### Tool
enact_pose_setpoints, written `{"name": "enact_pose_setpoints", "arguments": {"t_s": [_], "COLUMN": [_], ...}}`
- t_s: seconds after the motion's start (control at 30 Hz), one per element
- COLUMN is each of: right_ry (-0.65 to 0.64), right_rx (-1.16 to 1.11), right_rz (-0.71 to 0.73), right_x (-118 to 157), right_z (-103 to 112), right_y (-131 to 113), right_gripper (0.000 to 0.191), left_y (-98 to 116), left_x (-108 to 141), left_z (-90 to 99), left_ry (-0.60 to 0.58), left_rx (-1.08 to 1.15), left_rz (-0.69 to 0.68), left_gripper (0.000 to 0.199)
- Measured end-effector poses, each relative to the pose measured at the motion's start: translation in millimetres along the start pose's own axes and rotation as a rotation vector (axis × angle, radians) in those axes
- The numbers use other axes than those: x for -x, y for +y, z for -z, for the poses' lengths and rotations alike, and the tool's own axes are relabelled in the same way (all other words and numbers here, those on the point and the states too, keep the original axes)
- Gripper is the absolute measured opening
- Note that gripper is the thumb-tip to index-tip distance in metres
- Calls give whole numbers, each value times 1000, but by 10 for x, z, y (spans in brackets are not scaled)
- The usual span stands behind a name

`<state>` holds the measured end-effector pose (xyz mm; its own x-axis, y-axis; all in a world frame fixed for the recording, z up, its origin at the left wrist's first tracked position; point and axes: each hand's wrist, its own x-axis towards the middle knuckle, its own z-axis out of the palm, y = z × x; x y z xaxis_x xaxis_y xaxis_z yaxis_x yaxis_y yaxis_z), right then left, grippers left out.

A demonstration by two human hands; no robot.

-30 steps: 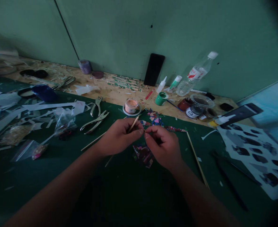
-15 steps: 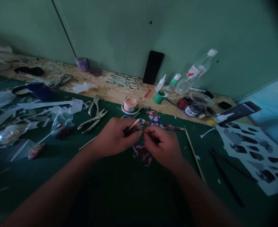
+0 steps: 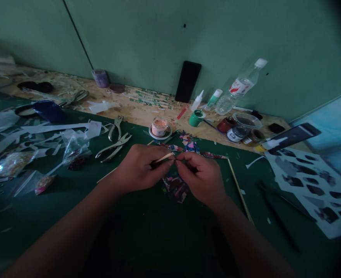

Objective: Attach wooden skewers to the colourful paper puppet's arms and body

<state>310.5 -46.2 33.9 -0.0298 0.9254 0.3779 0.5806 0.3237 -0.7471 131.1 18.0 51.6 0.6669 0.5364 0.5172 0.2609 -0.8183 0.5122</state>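
Left hand grips a thin wooden stick, its tip pointing at my right hand. My right thumb and forefinger are pinched just beside that tip; can't tell whether they hold anything (too small, too dark). Stick is above the green mat, toward its far edge. One patterned scrap lies just below my hands, more patterned pieces beyond them near that edge. Peach paint jar stands at the far edge.
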Motion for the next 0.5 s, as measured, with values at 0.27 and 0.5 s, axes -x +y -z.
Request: {"name": "enact_pose_setpoints", "arguments": {"t_s": [0.27, 0.5], "right_ry": [33, 113], "right_rx": [73, 208], "right_rz": [54, 158], "right_x": [22, 41], "right_z": [-11, -49], "right_y": [-31, -46], "right_gripper": [9, 9], "left_y": [15, 37], "left_x": [-2, 3], "left_z": [-9, -38], "left_ry": [27, 23], "left_rx": [49, 96], "left_rz": [78, 167], "left_gripper": [14, 15]}}
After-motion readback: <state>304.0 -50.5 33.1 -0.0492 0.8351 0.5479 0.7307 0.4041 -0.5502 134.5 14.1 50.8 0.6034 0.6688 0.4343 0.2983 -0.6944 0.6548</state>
